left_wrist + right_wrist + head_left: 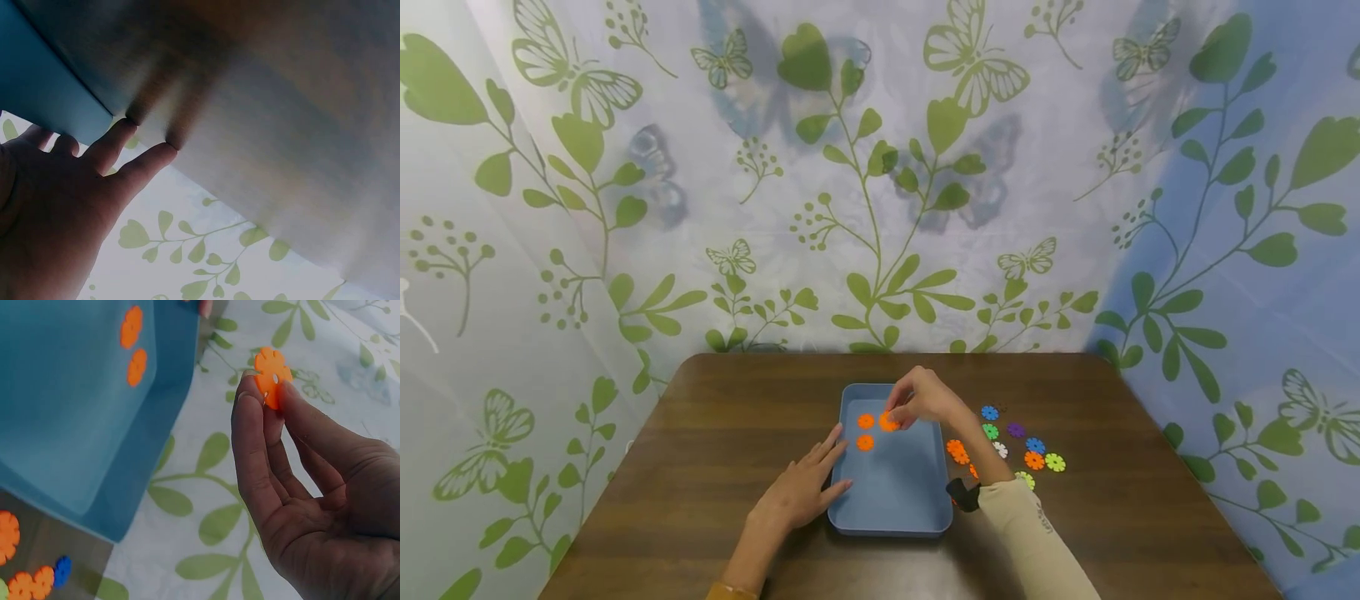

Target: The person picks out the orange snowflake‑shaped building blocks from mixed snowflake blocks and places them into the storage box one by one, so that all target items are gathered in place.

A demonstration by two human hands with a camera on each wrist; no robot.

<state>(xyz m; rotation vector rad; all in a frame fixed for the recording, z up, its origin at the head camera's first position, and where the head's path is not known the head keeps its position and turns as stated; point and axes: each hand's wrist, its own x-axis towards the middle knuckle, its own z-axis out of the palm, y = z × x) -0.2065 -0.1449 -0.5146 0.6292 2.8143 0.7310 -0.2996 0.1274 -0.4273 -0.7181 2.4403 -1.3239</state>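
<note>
Thumb and fingers of the right hand (922, 395) (312, 469) pinch an orange flower-shaped disc (889, 421) (272, 376) above the far part of a blue-grey tray (891, 492) (172, 381). Inside the tray, on its left side, lie two more orange discs (866, 421) (865, 442), also visible in the right wrist view (131, 327) (137, 367). With fingers spread, the left hand (801, 487) (69, 187) rests at the tray's left edge, holding nothing.
Loose flower discs lie on the brown table (737, 433) right of the tray: orange (1034, 460), blue (990, 412), green (990, 432), purple (1017, 430), white (1001, 449) and yellow-green (1056, 462). A patterned curtain (880, 208) hangs behind the table.
</note>
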